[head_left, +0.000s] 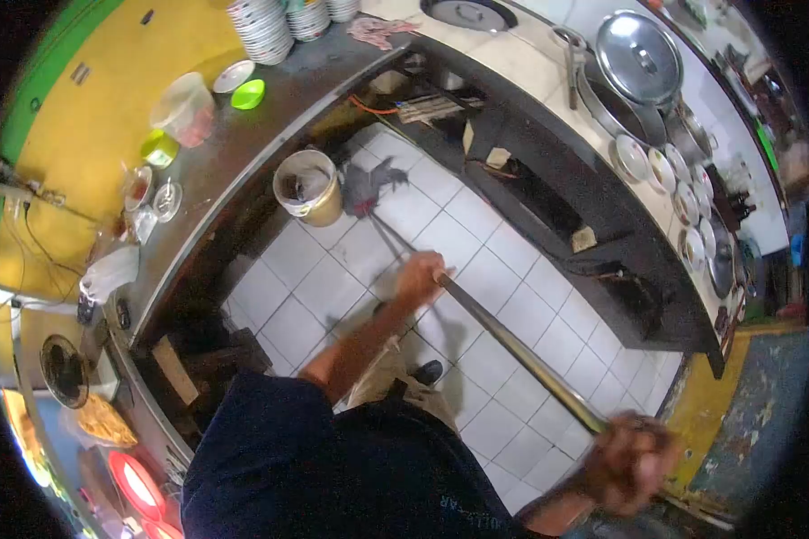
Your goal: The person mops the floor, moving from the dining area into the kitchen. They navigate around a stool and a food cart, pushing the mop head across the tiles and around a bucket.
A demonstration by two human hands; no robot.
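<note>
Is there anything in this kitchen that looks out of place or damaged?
Little stands out. A pink cloth lies crumpled on the counter near the stacked plates. The paint on the blue wall at lower right is peeling. The mop and bucket look ordinary.

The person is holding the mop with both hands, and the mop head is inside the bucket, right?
Not quite. Both hands, left hand and right hand, do grip the mop handle, but the head view shows the mop head on the floor tiles beside the bucket, not inside it.

Left hand [420, 277] and right hand [626, 463] grip a long metal mop handle [512, 346]; its grey mop head [366, 184] lies on the white tiled floor [499, 269], just beside a cream plastic bucket [309, 187].
</note>
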